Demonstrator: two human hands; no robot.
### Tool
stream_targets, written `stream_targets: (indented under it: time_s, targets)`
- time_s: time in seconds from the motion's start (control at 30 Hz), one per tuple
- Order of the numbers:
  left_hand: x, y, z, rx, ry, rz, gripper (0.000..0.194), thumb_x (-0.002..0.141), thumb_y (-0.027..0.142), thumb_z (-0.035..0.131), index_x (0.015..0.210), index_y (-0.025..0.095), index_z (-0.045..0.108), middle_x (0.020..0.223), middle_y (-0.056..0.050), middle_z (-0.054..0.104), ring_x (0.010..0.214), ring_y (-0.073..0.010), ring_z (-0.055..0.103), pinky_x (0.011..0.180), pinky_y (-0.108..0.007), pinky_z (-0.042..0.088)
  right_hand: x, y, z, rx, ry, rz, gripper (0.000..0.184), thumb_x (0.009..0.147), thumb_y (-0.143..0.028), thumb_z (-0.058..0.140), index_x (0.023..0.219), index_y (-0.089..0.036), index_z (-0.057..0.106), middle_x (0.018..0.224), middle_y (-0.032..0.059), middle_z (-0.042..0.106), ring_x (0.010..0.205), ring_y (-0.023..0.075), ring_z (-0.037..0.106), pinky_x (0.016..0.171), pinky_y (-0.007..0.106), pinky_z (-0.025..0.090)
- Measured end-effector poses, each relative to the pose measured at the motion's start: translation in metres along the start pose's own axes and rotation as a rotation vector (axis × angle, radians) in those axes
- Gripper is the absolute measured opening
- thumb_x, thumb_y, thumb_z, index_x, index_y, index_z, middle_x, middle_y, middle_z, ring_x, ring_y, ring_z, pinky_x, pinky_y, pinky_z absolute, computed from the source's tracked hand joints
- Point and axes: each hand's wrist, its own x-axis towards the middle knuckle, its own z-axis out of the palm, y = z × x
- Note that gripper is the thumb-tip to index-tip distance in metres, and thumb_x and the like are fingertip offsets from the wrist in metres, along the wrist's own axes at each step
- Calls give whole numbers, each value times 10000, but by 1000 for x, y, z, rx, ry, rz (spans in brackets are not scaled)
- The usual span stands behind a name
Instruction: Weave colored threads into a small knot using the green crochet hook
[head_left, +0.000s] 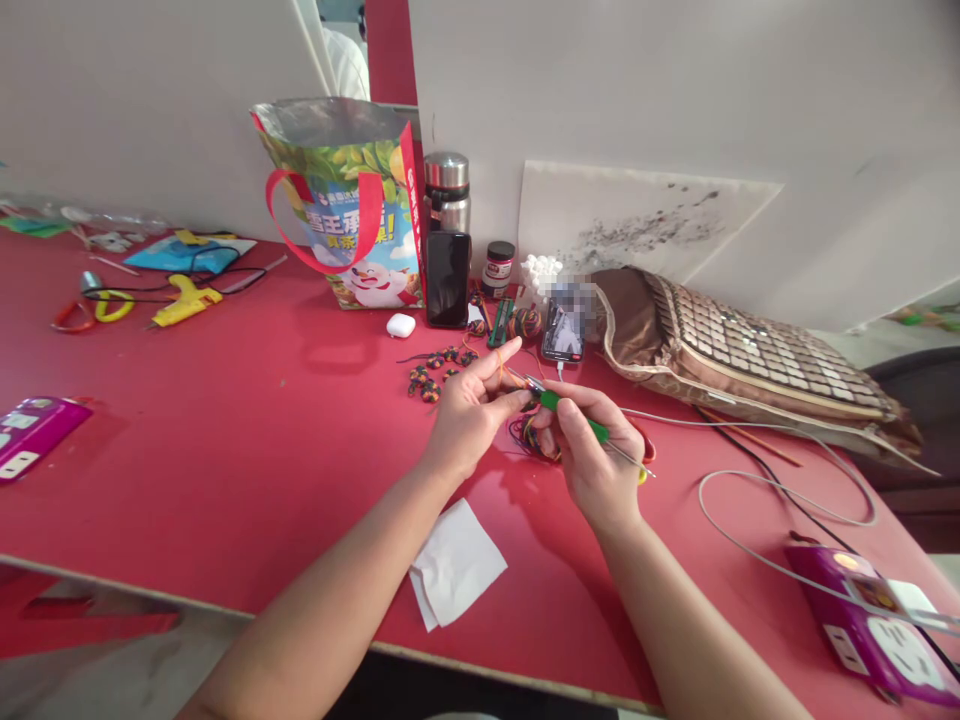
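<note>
Above the red table, my left hand (pixel 466 418) has its index finger stretched out, with orange yarn (pixel 501 366) looped over it. Its thumb pinches yarn work that is mostly hidden behind the fingers. My right hand (pixel 600 465) is closed around a green-handled crochet hook (pixel 598 430), whose metal tip meets the yarn at my left fingertips. Under the hands lies a dark multicoloured bundle of yarn (pixel 525 436). Small curled crocheted pieces (pixel 426 384) rest left of my left hand, and a yarn ball (pixel 525 322) sits beyond it.
A phone (pixel 564 325) with a lit screen, a dark phone (pixel 448 280), a jar (pixel 499 270), a flask (pixel 448 190) and a printed bag (pixel 345 210) stand behind. White tissue (pixel 459 565) lies near the front edge. A cable (pixel 705 500) loops right, by a purple power strip (pixel 855 620).
</note>
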Motion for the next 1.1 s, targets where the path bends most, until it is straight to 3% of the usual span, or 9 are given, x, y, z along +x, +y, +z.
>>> stream_targets:
  time_s: [0.13,0.23,0.4,0.57,0.67,0.87,1.1]
  targets:
    - [-3,1,3,127,-29,41,740,824,107,761,1552,143,632,790,43,681,754,-107,607,784,-256,485,2,-1,-4,-71,-7,-2,251,1006,-436,731,1113,-224,812,695,1,712,511,121,546,496,272,474]
    - [-4,-2,5,196,-47,49,760,835,89,727,1583,133,597,784,41,662,743,-113,585,757,-260,476,3,-3,-6,-226,4,-60,231,1022,-405,707,1114,-224,818,733,7,735,557,127,602,536,268,514]
    - [-4,-11,8,203,-12,72,752,831,85,728,1569,170,612,771,47,641,703,-109,530,708,-261,441,1,1,-1,-604,55,-337,177,1039,-285,655,1140,-232,791,1003,72,837,855,203,785,770,339,642]
    - [-1,-8,6,39,-26,-10,873,759,156,853,1587,135,577,782,42,667,761,-123,605,778,-270,474,-3,7,2,-651,34,-517,243,1056,-220,612,1256,-245,746,1084,90,837,939,220,803,814,354,655]
    - [1,-4,2,11,-54,-10,875,722,176,888,1551,127,613,773,46,670,764,-123,614,783,-271,471,-3,6,0,-556,18,-449,217,1049,-247,644,1228,-245,768,1030,78,828,865,207,783,766,343,640]
    - [3,-1,-3,4,-65,20,710,732,175,868,1428,176,727,772,41,681,780,-125,627,809,-286,465,-2,1,3,-143,51,-92,226,1037,-410,701,1146,-240,802,701,-6,674,563,140,576,559,296,510]
    - [2,3,-3,-50,-57,-10,684,709,171,881,1381,157,756,775,38,686,785,-118,619,834,-285,457,0,-2,3,20,47,-5,217,978,-450,782,1077,-264,838,653,-25,620,550,117,504,529,260,451]
